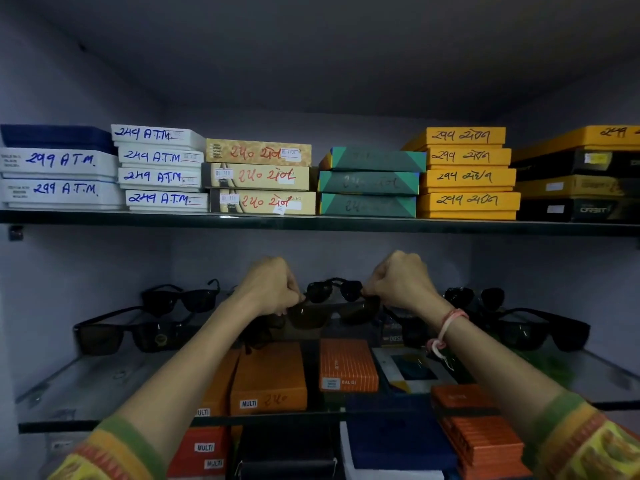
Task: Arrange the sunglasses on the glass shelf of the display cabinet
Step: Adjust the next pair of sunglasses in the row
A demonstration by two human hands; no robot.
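Your left hand (273, 287) and right hand (401, 284) each pinch one end of dark sunglasses (332, 311), grip closed on the frame, held level between them just above the middle of the glass shelf (86, 386).

Stacked boxes (263, 176) sat in a row on the upper shelf (311, 223). On the glass shelf (86, 386) below, sunglasses (135, 332) lay left, another pair (540, 329) right, a held pair (332, 311) between, a further pair (334, 289) just behind it. More boxes (270, 379) lay beneath the glass.
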